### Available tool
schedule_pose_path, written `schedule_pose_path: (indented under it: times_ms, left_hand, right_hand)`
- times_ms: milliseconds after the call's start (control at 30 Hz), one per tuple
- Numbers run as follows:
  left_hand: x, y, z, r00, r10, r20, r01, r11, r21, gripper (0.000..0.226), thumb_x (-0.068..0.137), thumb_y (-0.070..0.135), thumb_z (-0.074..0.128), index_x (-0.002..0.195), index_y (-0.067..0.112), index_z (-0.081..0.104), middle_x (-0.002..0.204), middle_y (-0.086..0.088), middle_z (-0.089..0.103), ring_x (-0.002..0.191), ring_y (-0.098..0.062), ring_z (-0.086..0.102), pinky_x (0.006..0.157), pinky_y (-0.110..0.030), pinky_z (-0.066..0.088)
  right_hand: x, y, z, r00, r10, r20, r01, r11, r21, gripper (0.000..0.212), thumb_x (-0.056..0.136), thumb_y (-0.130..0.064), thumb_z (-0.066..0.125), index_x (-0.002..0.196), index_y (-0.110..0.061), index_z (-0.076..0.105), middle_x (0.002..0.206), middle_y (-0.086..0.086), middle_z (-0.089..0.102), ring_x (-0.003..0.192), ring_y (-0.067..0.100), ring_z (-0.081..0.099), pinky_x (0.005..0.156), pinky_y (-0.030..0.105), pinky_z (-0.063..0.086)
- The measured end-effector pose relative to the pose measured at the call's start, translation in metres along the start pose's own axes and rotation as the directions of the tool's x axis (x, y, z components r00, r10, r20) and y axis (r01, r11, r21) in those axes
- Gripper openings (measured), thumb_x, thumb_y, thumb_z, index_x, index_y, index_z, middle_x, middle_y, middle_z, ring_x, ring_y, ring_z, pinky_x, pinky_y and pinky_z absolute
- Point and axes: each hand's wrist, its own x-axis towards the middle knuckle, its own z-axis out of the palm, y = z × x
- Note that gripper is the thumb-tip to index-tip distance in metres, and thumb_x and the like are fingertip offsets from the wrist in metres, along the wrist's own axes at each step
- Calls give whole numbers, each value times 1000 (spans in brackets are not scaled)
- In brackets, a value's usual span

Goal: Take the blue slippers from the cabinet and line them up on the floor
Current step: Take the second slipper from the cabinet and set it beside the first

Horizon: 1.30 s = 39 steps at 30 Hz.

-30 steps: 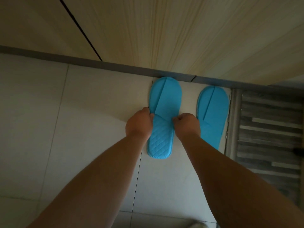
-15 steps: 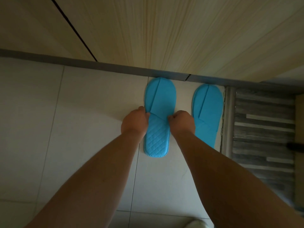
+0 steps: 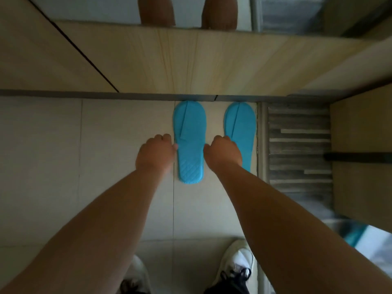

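Two blue slippers lie flat on the tiled floor, side by side, toes against the base of the wooden cabinet (image 3: 191,64). The left slipper (image 3: 189,132) has a quilted heel and lies between my hands. My left hand (image 3: 156,154) sits at its left edge with fingers curled, the thumb just touching the rim. On the other side my right hand (image 3: 222,154) is curled at its right edge. Neither hand overlaps the slipper. My right wrist hides the heel of the right slipper (image 3: 239,124).
A grey striped mat (image 3: 297,145) lies right of the slippers. A wooden panel (image 3: 360,177) with a dark handle stands at far right. My white shoes (image 3: 237,262) are at the bottom. A mirror strip (image 3: 157,9) above the cabinet reflects legs.
Both hands have slid off the left slipper to its edges. The view has pulled back and up, showing my shoes and the mirror. The slippers have stayed in place.
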Motion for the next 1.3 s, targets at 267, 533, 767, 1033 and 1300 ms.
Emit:
schedule_pose_path:
  times_ms: [267, 533, 767, 1033, 1300]
  left_hand:
    - [-113, 33, -81, 948, 308, 75, -316, 903, 291, 61, 99, 49, 26, 149, 13, 23, 160, -11, 20, 148, -31, 13, 120, -47, 16]
    - [-174, 60, -160, 855, 503, 123, -514, 793, 327, 67, 99, 47, 24, 152, 10, 6, 162, -12, 5, 150, -31, 0, 121, -47, 6]
    - [-204, 79, -183, 800, 576, 171, -586, 687, 429, 67, 98, 47, 24, 152, 10, 8, 162, -12, 8, 150, -31, 0, 121, -48, 6]
    - [-236, 155, -156, 724, 655, 218, -667, 583, 464, 66, 98, 45, 29, 151, 11, 12, 161, -12, 13, 149, -31, 6, 119, -49, 6]
    - [-292, 250, -108, 633, 718, 291, -749, 470, 468, 61, 98, 37, 36, 149, 10, 17, 157, -12, 25, 147, -31, 16, 119, -46, 13]
  right_hand:
    - [-128, 16, -62, 959, -281, -37, 258, 920, -294, 59, 101, -42, 36, 151, -14, 22, 162, 12, 13, 150, 33, 5, 120, 49, 9]
    - [-218, 22, -95, 980, -111, -166, 78, 977, -197, 68, 100, -48, 34, 154, -15, 13, 164, 12, 6, 150, 31, 2, 121, 50, 6]
    - [-269, 39, -119, 967, -8, -253, -20, 994, -108, 70, 99, -51, 36, 155, -17, 12, 164, 10, 6, 151, 29, -1, 121, 50, 0]
    - [-305, 128, -126, 942, 176, -286, -183, 983, 1, 70, 100, -54, 32, 155, -17, 11, 164, 8, 3, 151, 28, -4, 121, 48, 0]
    - [-351, 228, -106, 908, 330, -259, -297, 942, 158, 70, 99, -56, 33, 155, -19, 14, 164, 6, 8, 151, 29, 1, 119, 45, 0]
